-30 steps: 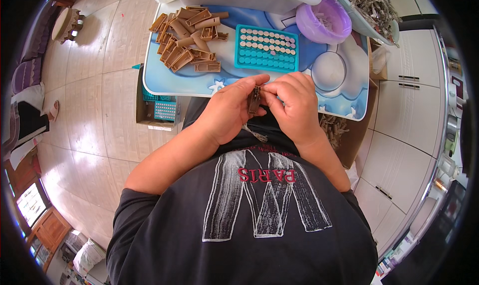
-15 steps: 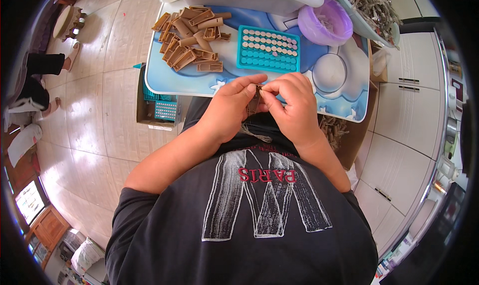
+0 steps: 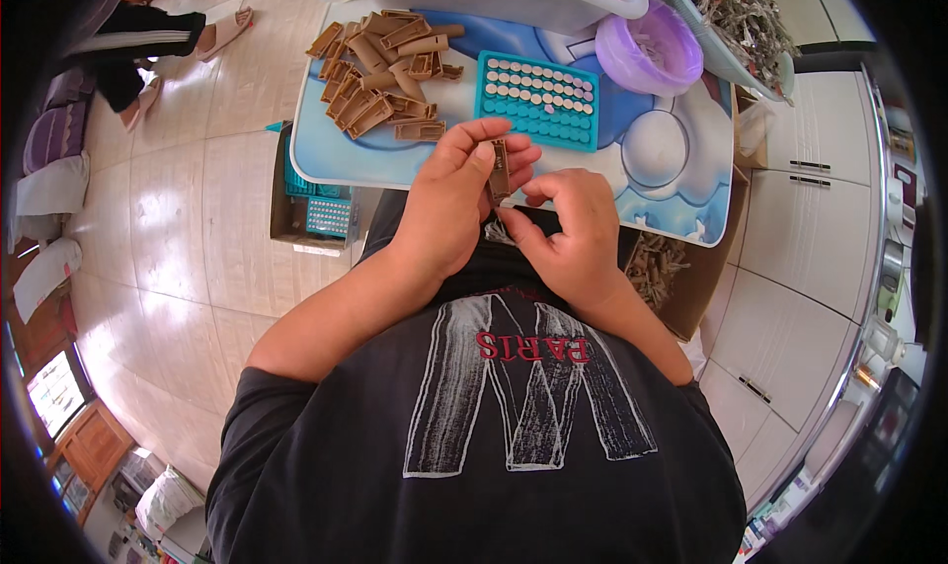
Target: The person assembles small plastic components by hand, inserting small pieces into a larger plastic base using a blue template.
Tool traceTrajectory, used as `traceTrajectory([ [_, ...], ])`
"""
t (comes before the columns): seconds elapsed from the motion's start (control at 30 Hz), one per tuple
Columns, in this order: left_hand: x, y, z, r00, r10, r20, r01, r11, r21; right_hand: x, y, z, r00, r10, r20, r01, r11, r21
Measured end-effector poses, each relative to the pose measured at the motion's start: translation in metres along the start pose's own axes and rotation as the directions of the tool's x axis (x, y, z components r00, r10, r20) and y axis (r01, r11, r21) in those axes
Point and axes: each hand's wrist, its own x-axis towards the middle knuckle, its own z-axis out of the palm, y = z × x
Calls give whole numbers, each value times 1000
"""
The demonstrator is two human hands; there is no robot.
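My left hand (image 3: pixel 449 194) is closed round a narrow brown plastic casing (image 3: pixel 500 174), thumb along one side and fingers behind it. The casing is held upright, its hollow face toward me. My right hand (image 3: pixel 573 230) is beside the casing's lower end, thumb tip close to it. Its thumb and forefinger stand apart with nothing visible between them; the other fingers are curled. Just below the casing hangs a small bundle of pale strands (image 3: pixel 498 231), partly hidden. Beyond my hands are a pile of similar brown casings (image 3: pixel 380 70) and a teal tray (image 3: pixel 536 141) holding rows of small whitish round pieces.
The blue-and-white table (image 3: pixel 326 164) also bears a white tub (image 3: pixel 494 1) and a purple basin (image 3: pixel 647 45). A container of grey stranded parts (image 3: pixel 736 16) is at far right. Boxes (image 3: pixel 318 230) stand below the table. A person's legs (image 3: pixel 148 40) are at upper left.
My right hand has moved down from the casing's top, and its thumb and forefinger have parted. The casing shows more fully in my left hand. The other person's legs have moved up and right.
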Motion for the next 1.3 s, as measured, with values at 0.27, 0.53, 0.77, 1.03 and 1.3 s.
traceTrajectory([
  [0.27,0,-2,-2,999,33,16,-32,999,-10,-8,2,9,991,131,15,-131,979,156],
  [0.53,1,-2,-2,1000,15,20,-15,1000,-16,-4,1,11,990,130,51,-137,975,173],
  [0.77,1,-4,-4,999,31,17,-31,999,13,-12,2,14,951,303,53,-303,895,328],
  [1.03,-1,-2,-2,1000,6,19,-5,1000,-27,-5,1,12,996,73,49,-81,980,180],
  [1.3,0,-2,-4,1000,-1,-14,1,1000,7,-1,3,8,987,-75,141,81,996,-34],
])
